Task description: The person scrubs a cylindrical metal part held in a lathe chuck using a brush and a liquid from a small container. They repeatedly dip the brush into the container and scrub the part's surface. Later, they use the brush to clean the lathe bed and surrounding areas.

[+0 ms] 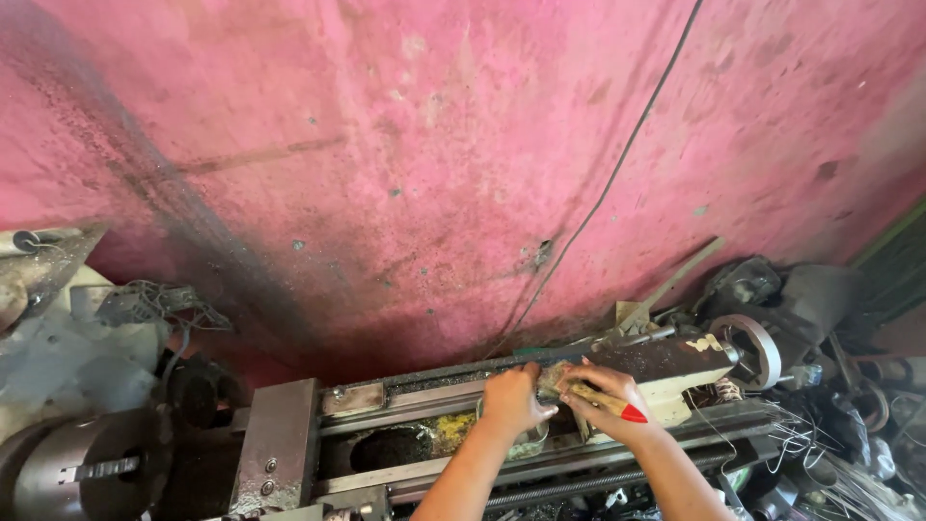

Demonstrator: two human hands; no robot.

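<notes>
The long grey metal lathe bed [424, 410] lies across the lower part of the view, in front of a stained pink wall [415, 154]. Both hands are over the right half of this bed. The left hand [513, 397] is curled, with the fingers bent down and pressing on a small dirty greenish-brown pad, like a worn brush or sponge [554, 376], which lies on the top of the bed. The right hand [608, 400] is just beside it, on the right, and its fingers are closed around a tool with a wooden handle and a red tip [617, 405]. This tool lies across the palm, its red end pointing away from the bed to the right. The two hands almost touch each other over the pad.

Right of the hands, the cream and dark tailstock block [690, 362] sits on the bed, with a round grey handwheel [754, 349] at its far end. At the left end of the bed is the dark round metal chuck [77, 468]. A thin black cable [617, 169] runs down the wall towards the bed. Tangled metal shavings and wires [830, 463] lie right of the bed.
</notes>
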